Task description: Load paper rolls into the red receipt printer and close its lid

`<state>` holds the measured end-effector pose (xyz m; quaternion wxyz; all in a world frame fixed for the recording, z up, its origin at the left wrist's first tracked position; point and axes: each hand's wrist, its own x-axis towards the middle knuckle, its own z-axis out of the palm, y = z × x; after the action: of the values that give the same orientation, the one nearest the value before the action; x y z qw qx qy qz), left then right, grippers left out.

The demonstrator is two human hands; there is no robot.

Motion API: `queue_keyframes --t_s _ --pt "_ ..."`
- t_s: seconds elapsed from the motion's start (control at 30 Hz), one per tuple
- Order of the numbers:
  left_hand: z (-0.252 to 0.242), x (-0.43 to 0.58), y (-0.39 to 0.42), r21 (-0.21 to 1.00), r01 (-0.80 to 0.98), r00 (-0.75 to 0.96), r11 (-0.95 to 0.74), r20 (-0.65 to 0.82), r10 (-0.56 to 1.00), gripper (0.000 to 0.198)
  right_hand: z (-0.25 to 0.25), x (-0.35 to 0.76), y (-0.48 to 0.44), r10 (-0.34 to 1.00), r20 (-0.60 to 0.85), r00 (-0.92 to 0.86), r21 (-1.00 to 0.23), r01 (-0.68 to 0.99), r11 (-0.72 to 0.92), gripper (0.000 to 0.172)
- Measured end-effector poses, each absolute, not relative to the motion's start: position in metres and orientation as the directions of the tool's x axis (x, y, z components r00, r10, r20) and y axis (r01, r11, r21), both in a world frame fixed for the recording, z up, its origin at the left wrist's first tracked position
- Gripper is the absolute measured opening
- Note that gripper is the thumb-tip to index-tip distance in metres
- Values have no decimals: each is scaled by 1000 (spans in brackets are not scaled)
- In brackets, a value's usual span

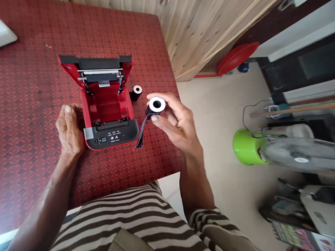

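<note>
A red and black receipt printer (107, 108) sits on the red patterned table (34, 87) with its lid (96, 68) swung open and its paper bay showing bare. My left hand (69, 130) rests against the printer's left side, fingers curled on its edge. My right hand (174, 120) holds a small paper roll (156, 104) with a white end and dark wrap just right of the printer, a loose dark strip (141, 134) hanging from it. A second small roll (136, 92) stands on the table by the printer's right side.
The table's right edge lies just beyond my right hand, with tiled floor (222, 115) below. A green-based fan (277, 150) stands at the right. A red round lid (237, 57) leans on the wooden wall. A white object (6, 33) sits at the table's far left.
</note>
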<state>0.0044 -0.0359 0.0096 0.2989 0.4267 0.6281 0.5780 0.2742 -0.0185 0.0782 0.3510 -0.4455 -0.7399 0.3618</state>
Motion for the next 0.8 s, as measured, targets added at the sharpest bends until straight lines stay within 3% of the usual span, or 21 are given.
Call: queue_keyframes --t_s 0.13,0.23,0.33,0.53,0.8 --pt "10 4 -37 988 150 -446 -32 97 890 63 123 240 -10 743 281 -607 -598 495 630 35" --pt "11 3 -38 992 118 -425 -40 86 901 60 122 203 -2 666 153 -730 -357 587 726 28" --pt "10 1 -38 996 84 -410 -44 74 909 60 110 178 4 675 16 -737 -219 657 722 33" --pt "0 -3 -37 998 43 -408 -49 62 911 55 98 159 20 689 -85 -719 -120 694 710 34" --pt "-7 -6 -37 998 25 -395 -59 64 917 53 91 154 32 704 -199 -682 -170 731 661 24"
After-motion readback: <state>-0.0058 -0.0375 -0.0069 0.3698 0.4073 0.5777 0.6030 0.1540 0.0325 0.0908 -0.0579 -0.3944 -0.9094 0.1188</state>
